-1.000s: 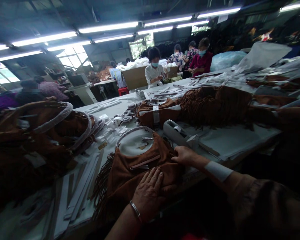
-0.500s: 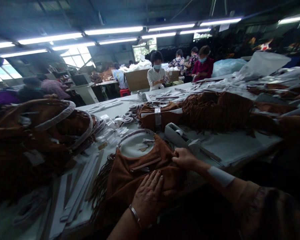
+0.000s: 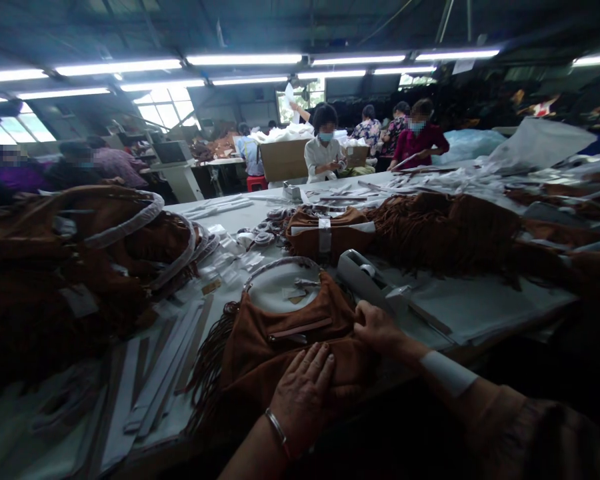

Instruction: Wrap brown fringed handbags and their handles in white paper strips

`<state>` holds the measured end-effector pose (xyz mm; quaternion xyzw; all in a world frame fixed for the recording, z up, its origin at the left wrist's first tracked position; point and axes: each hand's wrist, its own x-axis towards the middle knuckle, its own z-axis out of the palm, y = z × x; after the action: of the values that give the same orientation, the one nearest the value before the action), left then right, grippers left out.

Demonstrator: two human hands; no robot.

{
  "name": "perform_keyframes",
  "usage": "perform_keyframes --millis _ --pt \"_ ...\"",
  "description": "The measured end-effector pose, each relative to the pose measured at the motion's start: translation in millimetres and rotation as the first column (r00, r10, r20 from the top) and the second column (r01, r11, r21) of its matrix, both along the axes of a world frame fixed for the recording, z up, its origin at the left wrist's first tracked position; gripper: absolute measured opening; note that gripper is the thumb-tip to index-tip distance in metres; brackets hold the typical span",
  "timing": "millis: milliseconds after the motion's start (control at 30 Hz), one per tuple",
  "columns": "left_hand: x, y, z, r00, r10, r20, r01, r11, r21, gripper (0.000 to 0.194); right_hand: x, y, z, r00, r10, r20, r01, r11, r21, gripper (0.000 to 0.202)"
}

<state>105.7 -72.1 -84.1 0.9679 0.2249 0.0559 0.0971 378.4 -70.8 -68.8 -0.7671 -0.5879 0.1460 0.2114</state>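
A brown suede handbag with fringe on its left side lies on the table in front of me. Its zip faces up, and the curved handle is wrapped in pale material. My left hand, with a bracelet at the wrist, rests flat on the lower front of the bag, fingers stretched out. At the bag's right edge, my right hand is closed in a grip on the suede. Just beyond that hand stands a grey tape dispenser.
More fringed brown bags are piled at left, and another bag lies behind the dispenser, beside a fringed heap. Flat strips lie left of my bag. Small clear packets are scattered behind it. Several co-workers are across the table.
The whole scene has shifted slightly right in view. Both hands keep their places on the handbag. In the background, someone's arm is now raised with something white.
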Motion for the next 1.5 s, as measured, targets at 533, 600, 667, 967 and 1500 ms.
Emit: perform_keyframes --millis 533,600,667,967,1500 --pt "-1.3 1.8 -10.5 0.998 -0.006 0.066 0.0 0.996 0.092 0.078 -3.7 16.0 19.6 0.99 -0.108 0.09 0.119 0.984 -0.133 0.042" --pt "-1.6 2.1 -10.6 0.998 -0.008 0.065 0.001 0.995 0.1 0.078 -10.7 27.4 25.1 0.979 -0.132 0.154 0.158 0.972 -0.172 0.041" --pt "-2.0 2.4 -9.5 0.998 -0.011 0.063 0.005 0.995 0.101 0.079 -16.0 35.3 25.9 0.976 -0.124 0.18 0.158 0.969 -0.189 0.031" --pt "-1.8 1.3 -5.5 0.999 0.0 0.053 -0.002 1.0 0.031 0.079 -19.7 27.2 5.5 0.977 -0.101 0.19 0.13 0.981 -0.144 0.018" --pt "0.3 2.4 -14.7 0.999 0.019 0.039 -0.02 0.999 0.032 0.085 -62.4 65.0 16.8 0.963 0.244 0.115 -0.239 0.97 -0.054 0.08"
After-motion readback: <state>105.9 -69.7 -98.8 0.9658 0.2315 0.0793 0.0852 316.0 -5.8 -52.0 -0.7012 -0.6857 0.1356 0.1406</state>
